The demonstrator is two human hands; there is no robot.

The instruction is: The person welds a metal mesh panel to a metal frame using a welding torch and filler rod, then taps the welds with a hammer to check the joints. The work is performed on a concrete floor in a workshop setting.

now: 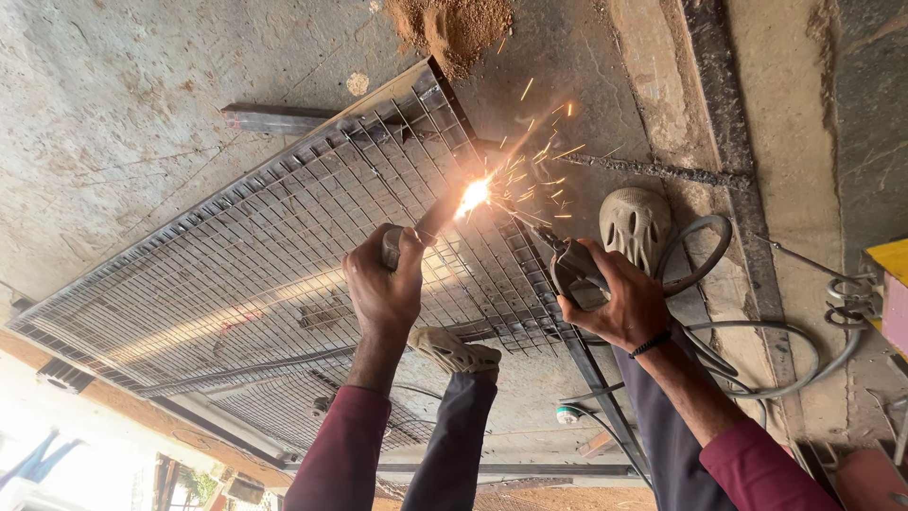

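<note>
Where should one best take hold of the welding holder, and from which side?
By its insulated handle, from the rear where the cable leaves, as the right hand does. The rod end points into the sparks on the mesh panel, so stay behind it.

Around weld point: sparks [530, 161] spraying up and right of the arc [473, 197] — no clean pass there.
Left of left hand [383, 284]: open wire mesh panel [255, 265], flat, free room above it.
Between hands: narrow gap over mesh, frame bar [586, 364] crossing below.
Right of right hand [615, 303]: looped grey cables [757, 364] on floor, shoe [636, 225] just beside — crowded.
Below hands: other shoe [459, 352] and trouser legs blocking.
Top: sand pile [454, 28] at panel corner, loose steel bar [274, 118] touching frame edge.
Far right: yellow box [894, 260] with hooks, well apart.
</note>
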